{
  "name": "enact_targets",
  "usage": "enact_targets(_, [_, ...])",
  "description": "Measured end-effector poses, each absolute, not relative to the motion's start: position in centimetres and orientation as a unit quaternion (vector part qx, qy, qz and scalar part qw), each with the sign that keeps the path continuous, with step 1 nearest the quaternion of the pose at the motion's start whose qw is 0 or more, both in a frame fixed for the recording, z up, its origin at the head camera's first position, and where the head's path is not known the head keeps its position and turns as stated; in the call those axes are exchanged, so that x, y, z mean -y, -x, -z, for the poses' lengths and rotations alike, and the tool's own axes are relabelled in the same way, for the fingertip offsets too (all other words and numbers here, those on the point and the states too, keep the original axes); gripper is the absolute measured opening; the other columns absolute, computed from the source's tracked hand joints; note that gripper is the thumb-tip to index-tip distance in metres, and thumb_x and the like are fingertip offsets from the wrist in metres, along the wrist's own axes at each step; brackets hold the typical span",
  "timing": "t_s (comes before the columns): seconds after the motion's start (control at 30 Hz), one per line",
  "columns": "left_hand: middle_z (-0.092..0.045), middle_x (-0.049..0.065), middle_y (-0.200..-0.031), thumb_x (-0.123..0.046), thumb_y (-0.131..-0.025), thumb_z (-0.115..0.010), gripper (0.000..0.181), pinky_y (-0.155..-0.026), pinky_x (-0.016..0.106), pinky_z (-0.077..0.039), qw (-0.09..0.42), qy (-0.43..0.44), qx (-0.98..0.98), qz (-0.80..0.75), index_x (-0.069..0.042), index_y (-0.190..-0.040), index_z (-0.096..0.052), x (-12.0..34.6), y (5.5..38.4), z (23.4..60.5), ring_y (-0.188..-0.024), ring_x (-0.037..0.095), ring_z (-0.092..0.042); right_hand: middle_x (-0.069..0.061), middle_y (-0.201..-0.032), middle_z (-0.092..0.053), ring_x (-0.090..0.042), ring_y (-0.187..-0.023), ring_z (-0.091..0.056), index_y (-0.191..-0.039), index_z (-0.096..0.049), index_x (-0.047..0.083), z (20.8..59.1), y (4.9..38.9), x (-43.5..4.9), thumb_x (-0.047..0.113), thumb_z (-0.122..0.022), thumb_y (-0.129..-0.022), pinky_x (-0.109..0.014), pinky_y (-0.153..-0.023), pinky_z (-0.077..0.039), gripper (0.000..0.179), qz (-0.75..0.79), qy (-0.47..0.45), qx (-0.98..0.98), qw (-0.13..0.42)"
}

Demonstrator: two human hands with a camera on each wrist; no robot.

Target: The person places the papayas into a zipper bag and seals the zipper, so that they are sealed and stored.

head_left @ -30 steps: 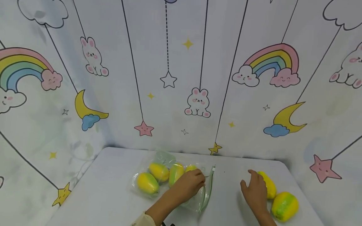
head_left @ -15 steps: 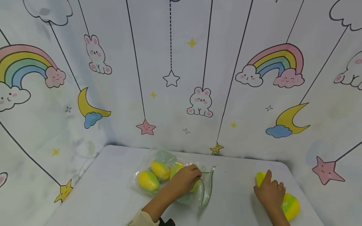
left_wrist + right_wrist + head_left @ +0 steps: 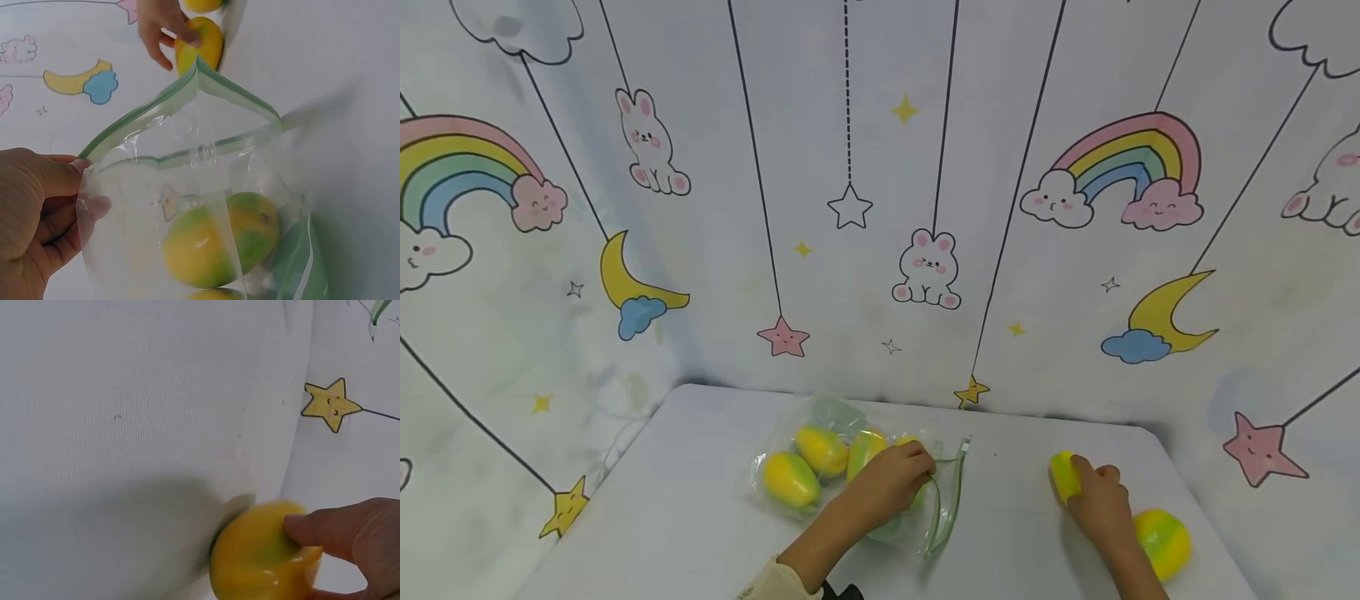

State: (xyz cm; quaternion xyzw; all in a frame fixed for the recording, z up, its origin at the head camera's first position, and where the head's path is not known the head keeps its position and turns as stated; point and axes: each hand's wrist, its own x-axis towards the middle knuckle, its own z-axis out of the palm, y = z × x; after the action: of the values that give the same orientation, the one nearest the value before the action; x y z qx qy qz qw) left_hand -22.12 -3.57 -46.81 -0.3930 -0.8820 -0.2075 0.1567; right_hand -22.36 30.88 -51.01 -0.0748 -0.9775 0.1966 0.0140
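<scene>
My left hand (image 3: 887, 483) pinches the rim of a clear zip bag (image 3: 137, 194) with a green zip edge, its mouth spread apart toward the right. Inside the bag lie several yellow-green mangoes (image 3: 792, 480), partly hidden behind my hand and forearm in the head view. Off to the right, my right hand (image 3: 1103, 504) grips one mango (image 3: 259, 556) between thumb and fingers; it is low over the table or touching it, I cannot tell which. Another mango (image 3: 1165, 543) rests on the table beside my right wrist.
The white table (image 3: 1000, 533) ends at a back wall cloth (image 3: 820, 275) printed with rainbows, moons, stars and rabbits. Similar printed cloth stands at the left and right sides.
My right hand has reached over the farther mango, taken hold of it and brought it slightly left, away from the other loose one. The left hand stays at the bag's rim.
</scene>
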Motion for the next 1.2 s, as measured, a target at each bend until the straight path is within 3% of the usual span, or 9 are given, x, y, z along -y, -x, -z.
enact_targets(0.17, [-0.066, -0.003, -0.098, -0.014, -0.093, -0.068, 0.007, -0.078, 0.014, -0.052, 0.180, 0.398, 0.878, 0.198, -0.013, -0.098, -0.072, 3.8, 22.1, 46.7, -0.089, 0.007, -0.065, -0.043, -0.106, -0.049, -0.053, -0.088, -0.055, -0.135, -0.039, -0.013, 50.9, 22.5, -31.3, 0.007, -0.069, -0.080, -0.061, -0.076, -0.048, 0.065, -0.149, 0.048, 0.988, 0.006])
enact_targets(0.27, [-0.066, -0.004, -0.097, -0.013, -0.093, -0.068, 0.006, -0.077, 0.012, -0.051, 0.183, 0.401, 0.875, 0.199, -0.014, -0.098, -0.071, 3.9, 22.1, 46.7, -0.087, 0.007, -0.065, -0.039, -0.099, -0.052, -0.044, -0.082, -0.056, -0.136, -0.037, -0.015, 50.9, 22.6, -31.8, 0.011, -0.071, -0.082, -0.058, -0.074, -0.049, 0.069, -0.144, 0.043, 0.989, -0.018])
enact_targets(0.7, [-0.066, -0.005, -0.097, -0.015, -0.093, -0.068, 0.009, -0.076, 0.010, -0.049, 0.155, 0.389, 0.886, 0.198, -0.013, -0.100, -0.072, 3.8, 21.7, 46.8, -0.087, 0.004, -0.063, -0.038, -0.103, -0.046, -0.037, -0.082, -0.053, -0.150, -0.016, 0.000, 51.1, 22.6, -32.5, 0.013, -0.072, -0.084, -0.054, -0.070, -0.051, 0.087, -0.196, 0.063, 0.974, -0.095])
enact_targets(0.97, [-0.066, -0.006, -0.098, -0.016, -0.093, -0.068, 0.007, -0.075, 0.008, -0.049, 0.157, 0.390, 0.886, 0.196, -0.016, -0.099, -0.072, 3.8, 21.6, 46.8, -0.086, 0.003, -0.063, -0.040, -0.104, -0.036, -0.038, -0.076, -0.053, -0.150, -0.013, 0.003, 51.2, 22.7, -32.6, 0.011, -0.076, -0.080, -0.050, -0.065, -0.052, 0.095, -0.219, 0.069, 0.968, -0.099])
enact_targets(1.2, [-0.066, -0.006, -0.097, -0.016, -0.092, -0.069, 0.007, -0.075, 0.008, -0.049, 0.165, 0.395, 0.882, 0.198, -0.016, -0.099, -0.072, 3.8, 21.4, 46.7, -0.086, 0.003, -0.064, -0.039, -0.103, -0.039, -0.037, -0.077, -0.054, -0.147, -0.020, 0.005, 51.1, 22.2, -32.5, 0.010, -0.079, -0.076, -0.052, -0.066, -0.053, 0.093, -0.217, 0.048, 0.972, -0.073])
